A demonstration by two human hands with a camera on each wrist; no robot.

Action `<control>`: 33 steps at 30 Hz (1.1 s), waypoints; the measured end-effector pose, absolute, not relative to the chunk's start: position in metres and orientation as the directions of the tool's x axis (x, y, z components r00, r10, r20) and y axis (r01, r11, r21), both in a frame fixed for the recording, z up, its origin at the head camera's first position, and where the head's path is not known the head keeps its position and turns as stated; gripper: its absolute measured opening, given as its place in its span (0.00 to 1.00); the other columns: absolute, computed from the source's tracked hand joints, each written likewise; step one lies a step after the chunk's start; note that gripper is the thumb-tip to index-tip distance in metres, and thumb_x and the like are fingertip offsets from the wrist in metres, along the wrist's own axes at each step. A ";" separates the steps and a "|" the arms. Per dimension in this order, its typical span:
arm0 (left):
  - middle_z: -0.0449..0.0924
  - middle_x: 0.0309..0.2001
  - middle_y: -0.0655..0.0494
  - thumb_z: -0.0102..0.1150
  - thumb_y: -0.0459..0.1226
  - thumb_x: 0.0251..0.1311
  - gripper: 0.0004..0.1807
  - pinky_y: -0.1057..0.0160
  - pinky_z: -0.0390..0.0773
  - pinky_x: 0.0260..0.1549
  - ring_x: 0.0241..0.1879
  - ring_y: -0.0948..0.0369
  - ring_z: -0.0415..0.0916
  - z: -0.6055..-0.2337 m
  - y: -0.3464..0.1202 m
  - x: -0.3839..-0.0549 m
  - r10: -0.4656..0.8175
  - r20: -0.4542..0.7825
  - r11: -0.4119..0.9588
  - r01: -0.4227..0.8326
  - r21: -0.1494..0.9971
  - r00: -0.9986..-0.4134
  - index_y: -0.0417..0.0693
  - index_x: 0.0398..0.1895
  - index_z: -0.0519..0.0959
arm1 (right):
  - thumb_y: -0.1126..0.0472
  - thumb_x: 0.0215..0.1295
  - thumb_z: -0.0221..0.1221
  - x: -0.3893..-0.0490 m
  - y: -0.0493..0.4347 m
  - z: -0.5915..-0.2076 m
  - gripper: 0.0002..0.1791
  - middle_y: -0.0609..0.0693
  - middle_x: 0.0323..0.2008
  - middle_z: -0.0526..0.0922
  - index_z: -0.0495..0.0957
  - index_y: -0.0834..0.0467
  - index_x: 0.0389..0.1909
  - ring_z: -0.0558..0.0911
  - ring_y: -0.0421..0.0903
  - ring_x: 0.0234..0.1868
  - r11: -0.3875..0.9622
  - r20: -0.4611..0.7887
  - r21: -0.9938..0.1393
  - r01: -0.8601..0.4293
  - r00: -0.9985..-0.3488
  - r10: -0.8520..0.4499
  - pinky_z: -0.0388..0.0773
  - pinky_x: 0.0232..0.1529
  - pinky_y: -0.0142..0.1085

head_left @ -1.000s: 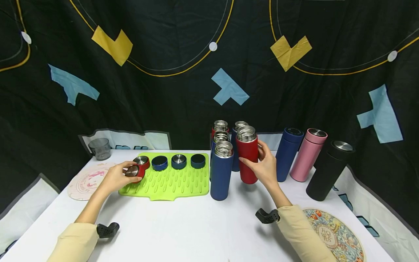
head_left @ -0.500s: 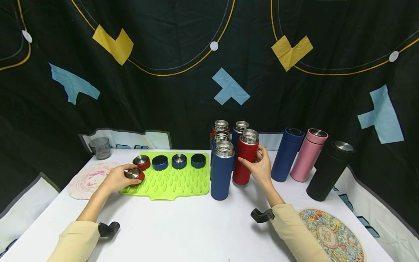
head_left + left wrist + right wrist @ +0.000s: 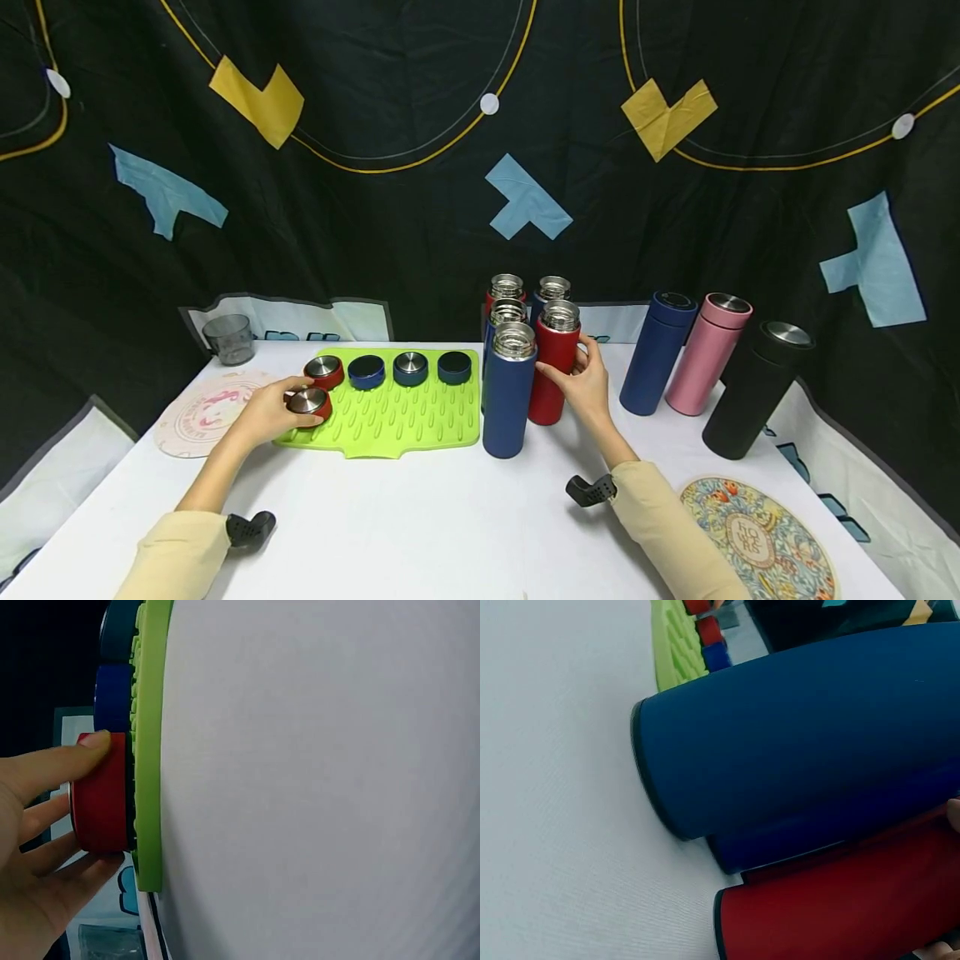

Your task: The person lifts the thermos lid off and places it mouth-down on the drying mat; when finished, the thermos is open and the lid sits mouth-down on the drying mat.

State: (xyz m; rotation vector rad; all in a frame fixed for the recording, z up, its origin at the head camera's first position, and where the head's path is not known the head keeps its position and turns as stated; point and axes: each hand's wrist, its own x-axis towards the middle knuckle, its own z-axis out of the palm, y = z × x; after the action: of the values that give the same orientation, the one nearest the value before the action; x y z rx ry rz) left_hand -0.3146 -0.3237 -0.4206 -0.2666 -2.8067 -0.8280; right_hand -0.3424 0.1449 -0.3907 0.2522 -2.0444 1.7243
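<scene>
My left hand (image 3: pixel 262 410) holds a red bottle lid (image 3: pixel 309 403) with a steel top, thumb on one side and fingers on the other. In the left wrist view the lid (image 3: pixel 103 795) sits on the green drying mat (image 3: pixel 397 429). A second red lid (image 3: pixel 324 371) lies just behind it, followed rightward by several blue lids (image 3: pixel 410 369). My right hand (image 3: pixel 588 385) grips an upright, lidless red bottle (image 3: pixel 553 385). A lidless blue bottle (image 3: pixel 510 400) stands close at its left, with more open bottles (image 3: pixel 507 312) behind.
Capped blue (image 3: pixel 657 358), pink (image 3: pixel 707 358) and black (image 3: pixel 756 396) bottles stand at the right. A patterned round mat (image 3: pixel 757 533) lies at front right. At far left are a grey cup (image 3: pixel 230 340) and a pale round mat (image 3: pixel 198 425).
My right hand has carried the red bottle left and down, close to the other lidless bottles. The red lid in my left hand has shifted slightly away from the lid behind it.
</scene>
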 end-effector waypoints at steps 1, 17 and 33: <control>0.73 0.52 0.26 0.76 0.40 0.44 0.40 0.40 0.75 0.46 0.48 0.37 0.74 -0.420 -0.323 -0.313 0.117 0.245 0.826 0.231 0.513 -0.962 0.29 0.58 0.71 | 0.69 0.49 0.72 -0.339 0.143 -0.388 0.40 0.67 0.50 0.80 0.62 0.68 0.62 0.82 0.56 0.44 0.197 0.456 -0.883 -0.427 -0.879 0.137 0.79 0.45 0.31; 0.70 0.56 0.27 0.76 0.36 0.44 0.37 0.34 0.66 0.54 0.57 0.33 0.66 -0.407 -0.296 -0.296 0.114 0.436 0.827 0.328 0.456 -0.893 0.33 0.59 0.71 | 0.57 0.54 0.71 -0.342 0.171 -0.408 0.43 0.59 0.64 0.71 0.61 0.60 0.68 0.69 0.52 0.66 0.302 0.390 -0.881 -0.366 -0.921 0.023 0.62 0.67 0.44; 0.76 0.55 0.37 0.77 0.35 0.42 0.35 0.40 0.72 0.53 0.55 0.38 0.72 -0.413 -0.251 -0.283 0.352 0.344 0.753 0.482 0.448 -0.870 0.35 0.57 0.75 | 0.60 0.54 0.71 -0.314 0.212 -0.393 0.35 0.55 0.62 0.74 0.70 0.60 0.63 0.72 0.49 0.64 0.443 0.556 -0.771 -0.457 -0.822 0.119 0.65 0.65 0.40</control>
State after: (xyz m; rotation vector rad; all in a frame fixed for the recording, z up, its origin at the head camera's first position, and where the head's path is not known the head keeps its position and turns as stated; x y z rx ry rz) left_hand -0.2832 -0.2513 -0.4131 -0.6561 -2.7130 -0.7893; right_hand -0.3136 0.2116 -0.3934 0.2830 -2.1532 1.3868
